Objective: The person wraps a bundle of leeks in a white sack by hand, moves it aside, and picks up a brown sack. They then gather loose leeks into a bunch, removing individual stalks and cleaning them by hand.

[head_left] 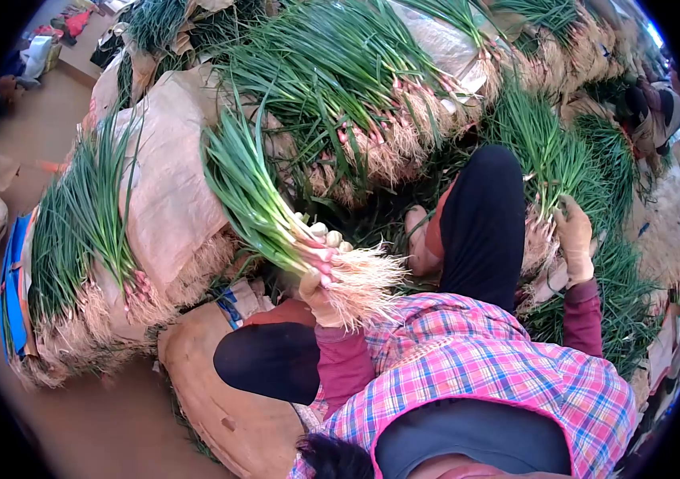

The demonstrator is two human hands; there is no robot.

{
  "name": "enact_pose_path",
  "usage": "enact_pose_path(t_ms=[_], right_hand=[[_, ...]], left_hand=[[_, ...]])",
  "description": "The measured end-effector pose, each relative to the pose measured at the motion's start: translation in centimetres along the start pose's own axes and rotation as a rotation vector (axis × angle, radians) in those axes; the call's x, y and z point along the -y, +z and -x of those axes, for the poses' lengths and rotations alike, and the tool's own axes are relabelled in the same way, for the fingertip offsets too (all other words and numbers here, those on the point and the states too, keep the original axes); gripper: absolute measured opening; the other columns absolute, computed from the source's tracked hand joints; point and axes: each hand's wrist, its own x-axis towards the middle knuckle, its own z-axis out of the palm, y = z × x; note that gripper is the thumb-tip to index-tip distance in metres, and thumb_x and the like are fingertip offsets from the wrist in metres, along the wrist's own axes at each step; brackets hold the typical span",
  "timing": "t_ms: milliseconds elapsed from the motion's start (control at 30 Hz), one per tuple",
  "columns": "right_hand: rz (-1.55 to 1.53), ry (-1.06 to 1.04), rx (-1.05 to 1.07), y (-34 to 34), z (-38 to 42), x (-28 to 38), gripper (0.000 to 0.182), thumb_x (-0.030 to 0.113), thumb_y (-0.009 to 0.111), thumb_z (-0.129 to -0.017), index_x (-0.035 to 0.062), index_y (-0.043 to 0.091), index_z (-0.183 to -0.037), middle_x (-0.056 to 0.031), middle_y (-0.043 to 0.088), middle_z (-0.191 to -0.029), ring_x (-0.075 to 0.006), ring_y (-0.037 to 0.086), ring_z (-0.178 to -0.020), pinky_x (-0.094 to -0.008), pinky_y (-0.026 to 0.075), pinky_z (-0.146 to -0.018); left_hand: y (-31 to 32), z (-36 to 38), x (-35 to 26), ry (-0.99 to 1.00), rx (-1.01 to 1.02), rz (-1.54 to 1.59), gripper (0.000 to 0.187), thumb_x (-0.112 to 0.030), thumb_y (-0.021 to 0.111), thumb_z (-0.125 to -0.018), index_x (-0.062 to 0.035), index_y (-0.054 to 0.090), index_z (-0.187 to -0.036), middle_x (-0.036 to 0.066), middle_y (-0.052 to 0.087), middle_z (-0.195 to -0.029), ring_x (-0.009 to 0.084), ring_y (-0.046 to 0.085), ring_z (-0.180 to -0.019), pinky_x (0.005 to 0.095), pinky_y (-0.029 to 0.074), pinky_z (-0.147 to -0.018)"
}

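A bunch of green onions is in my left hand, which wears a pale glove and is closed around the pinkish bulbs. Long whitish roots fan out to the right of the grip, and the leaves point up and left. My right hand, gloved too, has its fingers curled at the pale stems of more green onions beside my raised knee. Their roots hang just left of that hand.
Large bundles of green onions lie ahead on tan sheets. Another bundle with a blue band stands at the left. A brown rounded surface sits by my left knee. Part of another person shows at the far right.
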Motion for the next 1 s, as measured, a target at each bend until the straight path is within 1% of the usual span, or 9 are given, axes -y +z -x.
enact_pose_path(t_ms=[100, 200, 300, 400, 533, 600, 700, 867, 1000], right_hand=[[-0.753, -0.309, -0.054, -0.3, -1.4, 11.4, 0.029, 0.016, 0.062, -0.089, 0.0040, 0.062, -0.115, -0.0123, 0.067, -0.109, -0.0185, 0.065, -0.092, -0.0300, 0.050, -0.082], [-0.795, -0.533, 0.139, 4.1, -3.4, 23.4, 0.034, 0.024, 0.063, -0.089, 0.0030, 0.062, -0.116, -0.0137, 0.067, -0.105, -0.0218, 0.064, -0.093, -0.0313, 0.049, -0.083], [-0.696, -0.431, 0.295, 15.7, -6.1, 33.7, 0.040, 0.027, 0.068, -0.083, 0.0034, 0.056, -0.113, -0.0195, 0.065, -0.099, -0.0332, 0.063, -0.091, -0.0416, 0.049, -0.079], [-0.763, -0.509, 0.247, 22.0, -3.1, 39.5, 0.034, 0.023, 0.069, -0.081, 0.0041, 0.057, -0.107, -0.0187, 0.063, -0.096, -0.0357, 0.062, -0.092, -0.0434, 0.049, -0.078], [-0.954, -0.698, -0.172, 17.6, -1.6, 37.1, 0.039, 0.014, 0.060, -0.085, 0.0120, 0.049, -0.122, -0.0103, 0.060, -0.102, -0.0319, 0.062, -0.091, -0.0413, 0.051, -0.071], [-0.565, -0.608, 0.039, 15.2, -3.3, 33.2, 0.030, 0.011, 0.057, -0.087, 0.0116, 0.051, -0.117, -0.0105, 0.060, -0.101, -0.0314, 0.062, -0.091, -0.0400, 0.052, -0.070], [-0.301, -0.595, -0.060, 18.2, -6.1, 27.8, 0.038, 0.018, 0.063, -0.083, 0.0086, 0.054, -0.119, -0.0149, 0.062, -0.100, -0.0330, 0.061, -0.093, -0.0410, 0.051, -0.074], [-0.413, -0.717, -0.085, 15.5, -4.1, 26.5, 0.032, 0.013, 0.066, -0.082, 0.0068, 0.059, -0.113, -0.0150, 0.063, -0.100, -0.0311, 0.060, -0.094, -0.0363, 0.048, -0.079], [-0.802, -0.461, -0.002, 15.3, -4.1, 26.6, 0.017, 0.010, 0.065, -0.085, 0.0063, 0.065, -0.101, -0.0096, 0.064, -0.082, -0.0209, 0.059, -0.068, -0.0302, 0.048, -0.066]], left_hand=[[-0.6, 0.1, 0.1, -0.035, 0.010, -0.149, 0.078, -0.018, 0.066, -0.071, -0.0089, 0.031, -0.141, 0.008, 0.049, -0.113, 0.0200, 0.048, -0.099, 0.0358, 0.045, -0.089], [1.3, 0.2, 0.7, 0.056, -0.045, -0.281, 0.073, -0.019, 0.067, -0.068, -0.0066, 0.039, -0.134, 0.005, 0.051, -0.111, 0.0204, 0.048, -0.099, 0.0341, 0.044, -0.089], [-0.6, 1.2, -0.4, -0.007, -0.006, -0.374, 0.075, -0.019, 0.071, -0.062, -0.0047, 0.043, -0.130, 0.007, 0.050, -0.108, 0.0183, 0.047, -0.093, 0.0316, 0.044, -0.084], [1.6, 1.9, -0.9, 0.089, 0.035, -0.421, 0.097, -0.016, 0.075, -0.062, -0.0125, 0.026, -0.146, 0.007, 0.051, -0.114, 0.0207, 0.049, -0.097, 0.0362, 0.046, -0.086], [3.1, 2.1, -2.0, 0.051, -0.053, -0.399, 0.101, -0.014, 0.077, -0.063, -0.0097, 0.021, -0.147, 0.008, 0.052, -0.121, 0.0210, 0.051, -0.097, 0.0359, 0.049, -0.085], [-0.4, 1.2, -2.5, -0.030, -0.037, -0.372, 0.081, -0.018, 0.072, -0.072, -0.0031, 0.032, -0.141, 0.012, 0.053, -0.118, 0.0242, 0.055, -0.104, 0.0402, 0.050, -0.091], [-2.4, -0.7, -1.2, 0.074, -0.080, -0.301, 0.069, -0.015, 0.067, -0.077, -0.0009, 0.037, -0.137, 0.014, 0.053, -0.116, 0.0247, 0.056, -0.103, 0.0406, 0.048, -0.093], [-0.1, -0.6, -1.2, -0.021, -0.034, -0.224, 0.072, -0.012, 0.068, -0.073, -0.0011, 0.037, -0.136, 0.011, 0.053, -0.117, 0.0226, 0.053, -0.104, 0.0370, 0.044, -0.096], [-1.9, 0.1, -1.9, 0.108, -0.044, -0.226, 0.076, -0.019, 0.069, -0.074, -0.0039, 0.033, -0.139, 0.015, 0.051, -0.118, 0.0259, 0.054, -0.100, 0.0419, 0.048, -0.090]])
